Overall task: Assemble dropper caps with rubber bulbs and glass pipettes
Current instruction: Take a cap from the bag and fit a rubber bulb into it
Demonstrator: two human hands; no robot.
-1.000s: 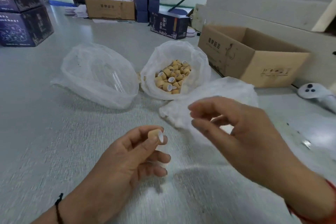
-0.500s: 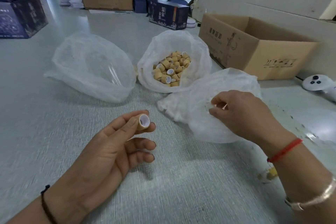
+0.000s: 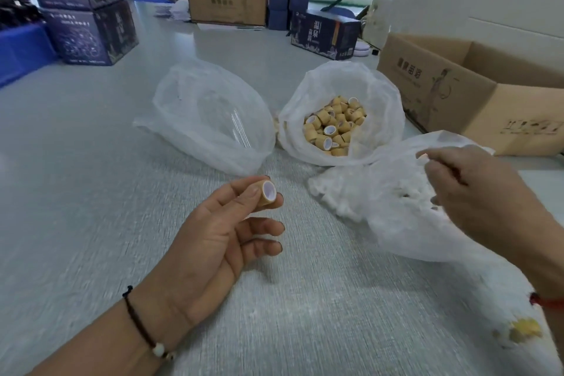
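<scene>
My left hand (image 3: 219, 238) pinches a tan dropper cap (image 3: 267, 194) between thumb and forefinger, its white-lined opening turned up and to the right. My right hand (image 3: 476, 192) is over the mouth of a white plastic bag (image 3: 396, 223) full of white rubber bulbs, fingertips curled at the bag's upper edge; what they hold is hidden. An open bag of tan caps (image 3: 332, 128) lies behind. A clear bag at left (image 3: 210, 119) holds glass pipettes (image 3: 239, 128).
An open cardboard box (image 3: 476, 94) stands at the back right. Dark blue cartons (image 3: 88, 6) are stacked at the far left, with more boxes (image 3: 323, 33) at the far end of the grey table (image 3: 91, 192). A yellow scrap (image 3: 525, 330) lies near my right wrist.
My right hand has moved from beside the held cap to the right, onto the bag of bulbs. My left hand has turned the cap so that its white lining faces up.
</scene>
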